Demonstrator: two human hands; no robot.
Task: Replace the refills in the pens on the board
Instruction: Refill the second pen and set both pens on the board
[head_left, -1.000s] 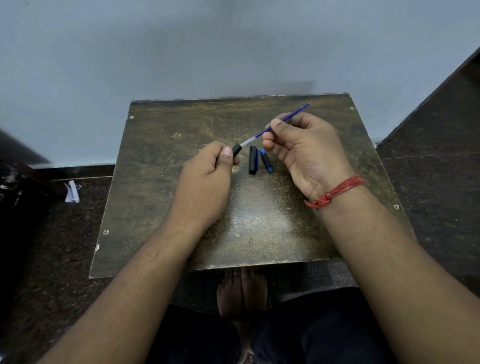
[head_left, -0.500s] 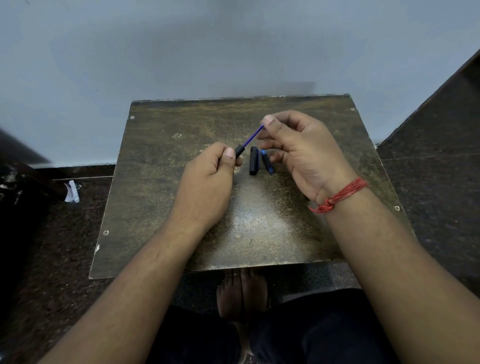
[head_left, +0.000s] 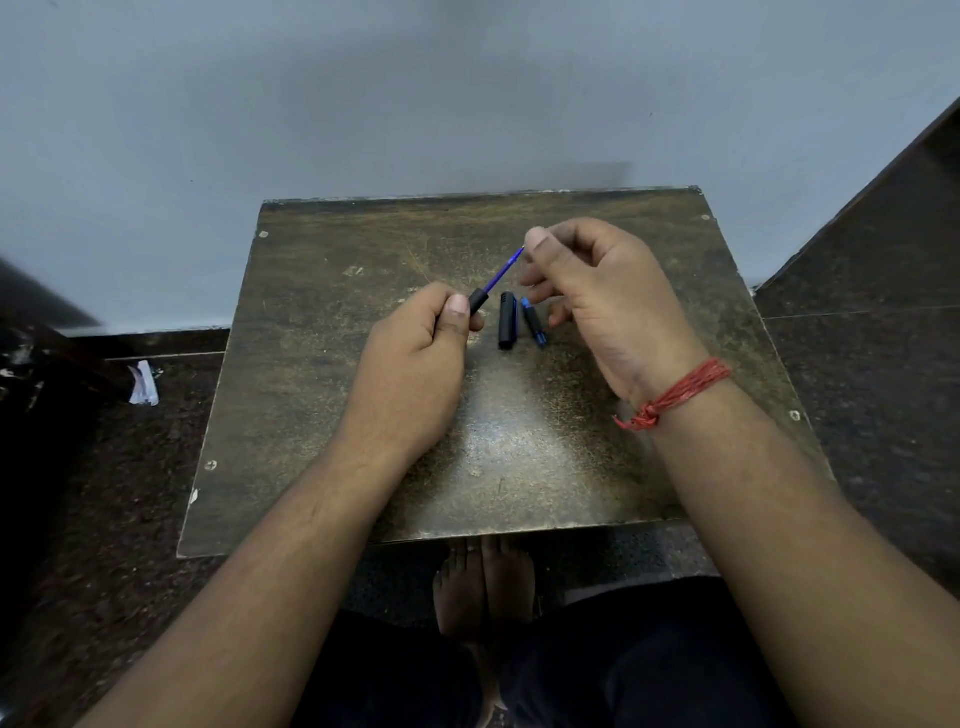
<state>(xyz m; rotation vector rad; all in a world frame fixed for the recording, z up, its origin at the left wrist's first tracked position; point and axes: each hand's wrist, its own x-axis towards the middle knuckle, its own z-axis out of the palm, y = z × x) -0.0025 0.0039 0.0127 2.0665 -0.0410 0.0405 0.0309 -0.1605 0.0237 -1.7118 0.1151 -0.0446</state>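
My left hand (head_left: 415, 364) grips a black pen barrel (head_left: 478, 300), of which only the open end shows past my thumb. A thin blue refill (head_left: 501, 273) slants up and right out of that end. My right hand (head_left: 597, 301) pinches the refill's upper tip between thumb and forefinger. Both hands hover over the worn brown board (head_left: 519, 457). On the board between the hands lie a black pen cap (head_left: 506, 320) and a short blue-and-black pen piece (head_left: 534, 322), side by side.
The board stands on a dark speckled floor against a pale grey wall. A crumpled white scrap (head_left: 143, 384) lies on the floor at the left. My bare feet (head_left: 485, 582) show below the board's front edge. A dark step rises at the right.
The refill has slid deeper into the barrel: its white section and most of its length are now hidden. My right hand has moved closer to the left and pinches the tip.
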